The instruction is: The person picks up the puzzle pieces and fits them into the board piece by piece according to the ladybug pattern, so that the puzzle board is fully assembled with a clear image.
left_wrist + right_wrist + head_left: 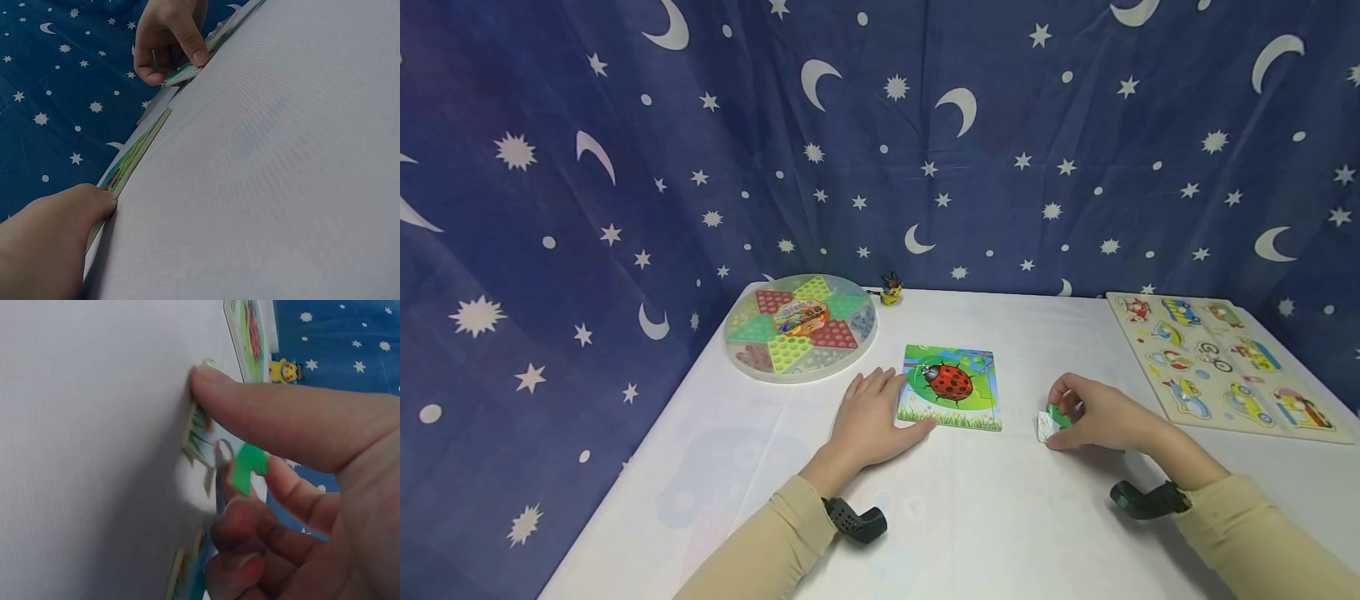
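Note:
A square ladybug puzzle (951, 385) lies flat on the white table. My left hand (871, 421) rests at its left side, fingers extended and the thumb reaching along the front edge. To the right of the puzzle, my right hand (1097, 414) pinches small puzzle pieces low over the table. One is a pale piece with a grass print (201, 434), under the thumb. A bright green piece (249, 467) sits between the thumb and the curled fingers, which partly hide it.
At the back left lies a round Chinese checkers board (801, 329) with a small yellow figurine (891, 289) beside it. A wooden vehicle peg puzzle (1228, 367) occupies the right side. A blue star-and-moon curtain (880, 125) hangs behind the table.

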`<state>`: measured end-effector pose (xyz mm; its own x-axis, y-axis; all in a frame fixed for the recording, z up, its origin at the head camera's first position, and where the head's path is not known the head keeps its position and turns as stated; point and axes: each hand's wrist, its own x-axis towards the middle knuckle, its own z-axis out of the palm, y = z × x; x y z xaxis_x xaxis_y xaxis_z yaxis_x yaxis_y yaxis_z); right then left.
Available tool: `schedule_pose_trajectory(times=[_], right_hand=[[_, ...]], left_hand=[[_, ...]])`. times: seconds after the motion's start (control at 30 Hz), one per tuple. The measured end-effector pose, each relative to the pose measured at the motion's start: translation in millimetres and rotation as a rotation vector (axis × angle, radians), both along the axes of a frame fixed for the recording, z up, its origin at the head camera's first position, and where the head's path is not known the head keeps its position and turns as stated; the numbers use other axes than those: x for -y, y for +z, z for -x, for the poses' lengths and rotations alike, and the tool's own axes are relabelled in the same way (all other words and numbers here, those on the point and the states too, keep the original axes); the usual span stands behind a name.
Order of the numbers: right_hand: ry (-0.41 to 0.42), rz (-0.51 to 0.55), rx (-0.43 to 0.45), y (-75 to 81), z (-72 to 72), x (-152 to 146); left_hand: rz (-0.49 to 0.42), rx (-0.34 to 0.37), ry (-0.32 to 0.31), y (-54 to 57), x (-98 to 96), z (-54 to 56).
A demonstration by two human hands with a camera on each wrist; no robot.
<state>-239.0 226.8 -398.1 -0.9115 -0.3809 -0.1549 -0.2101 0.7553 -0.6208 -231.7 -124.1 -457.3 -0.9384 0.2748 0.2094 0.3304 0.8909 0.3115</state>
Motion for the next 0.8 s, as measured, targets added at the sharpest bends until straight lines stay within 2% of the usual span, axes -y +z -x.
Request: schedule_pose_trajectory(times=[0.43, 0.8], right_hand=[[-0.074, 0.036, 0.009, -3.5, 2.8, 22.2], [-0.052, 0.069, 0.007, -3.2, 3.5, 37.8]], left_hand=[[0.000, -0.002, 0.000, 0.9, -0.1, -0.8], [0.001, -0.004, -0.002, 2.4, 0.3, -1.5]])
